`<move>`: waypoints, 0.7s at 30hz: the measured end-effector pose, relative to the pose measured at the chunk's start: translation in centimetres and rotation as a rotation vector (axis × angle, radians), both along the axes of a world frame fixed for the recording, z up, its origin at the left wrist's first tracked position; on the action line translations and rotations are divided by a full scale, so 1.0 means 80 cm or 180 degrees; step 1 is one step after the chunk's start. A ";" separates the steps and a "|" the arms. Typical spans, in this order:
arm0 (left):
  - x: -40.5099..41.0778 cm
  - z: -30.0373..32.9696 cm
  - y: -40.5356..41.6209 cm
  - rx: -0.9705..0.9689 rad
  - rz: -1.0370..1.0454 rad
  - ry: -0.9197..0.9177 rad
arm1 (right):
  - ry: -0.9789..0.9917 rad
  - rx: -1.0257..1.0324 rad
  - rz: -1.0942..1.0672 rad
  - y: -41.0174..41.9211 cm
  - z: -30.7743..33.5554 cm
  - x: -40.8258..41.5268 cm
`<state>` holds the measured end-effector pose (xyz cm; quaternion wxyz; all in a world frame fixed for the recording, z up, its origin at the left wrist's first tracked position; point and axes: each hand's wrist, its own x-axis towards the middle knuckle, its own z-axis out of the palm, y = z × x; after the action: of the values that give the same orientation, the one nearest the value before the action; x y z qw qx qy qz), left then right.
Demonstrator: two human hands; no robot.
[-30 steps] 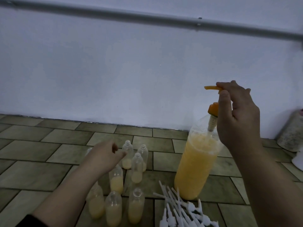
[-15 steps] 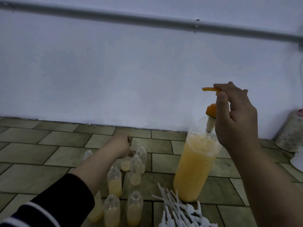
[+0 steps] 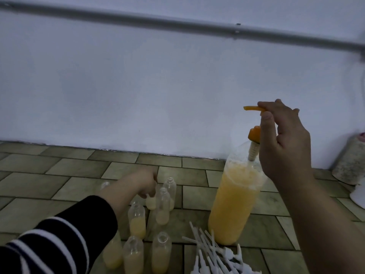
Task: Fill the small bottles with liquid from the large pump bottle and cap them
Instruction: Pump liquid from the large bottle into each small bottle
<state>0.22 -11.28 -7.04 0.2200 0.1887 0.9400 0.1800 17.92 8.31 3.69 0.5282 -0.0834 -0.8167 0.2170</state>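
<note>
Two hands work: right hand (image 3: 284, 141) pinches the orange plastic pump head (image 3: 253, 108); left hand (image 3: 145, 181), reaching farther now, grips a small clear bottle (image 3: 151, 201).

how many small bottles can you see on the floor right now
8 small bottles: three in the near row; one behind them; two further back; one gripped by the left hand at; one top behind the forearm. More may be hidden.

Right hand (image 3: 284, 143) pinches the orange pump head (image 3: 253, 109) atop the large bottle (image 3: 235, 202) of yellow liquid. Left hand (image 3: 144, 182), at the bottle's 9 o'clock, grips a small bottle (image 3: 151, 202) within the cluster. White caps (image 3: 215, 256) lie at the large bottle's 6 o'clock on the tiled floor (image 3: 59, 175).
</note>
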 end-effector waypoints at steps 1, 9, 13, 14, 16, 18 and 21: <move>0.000 0.001 -0.002 0.0075 0.0021 -0.0010 | -0.0004 0.0011 -0.0008 0.000 0.000 0.000; 0.008 0.051 -0.042 0.0794 0.0311 0.0457 | -0.0019 0.0047 -0.0057 -0.002 0.001 0.000; 0.024 0.077 -0.069 0.1778 0.0595 0.0740 | -0.0010 0.0055 -0.0065 -0.003 0.001 0.000; 0.028 0.080 -0.073 0.2144 0.0672 0.0738 | -0.0016 0.0052 -0.0067 -0.003 0.001 0.000; 0.033 0.082 -0.073 0.3008 0.0828 0.0485 | -0.0026 0.0050 -0.0075 -0.004 0.001 0.000; 0.041 0.083 -0.065 0.3930 0.0893 -0.0054 | -0.0025 0.0062 -0.0072 -0.004 0.001 0.000; 0.057 0.084 -0.045 0.5077 0.0940 -0.0824 | -0.0014 0.0040 -0.0045 -0.003 0.001 0.000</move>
<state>4.75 -14.92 -0.30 0.1005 0.1405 0.5119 0.8415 17.92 8.06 3.74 0.5284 -0.0864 -0.8186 0.2080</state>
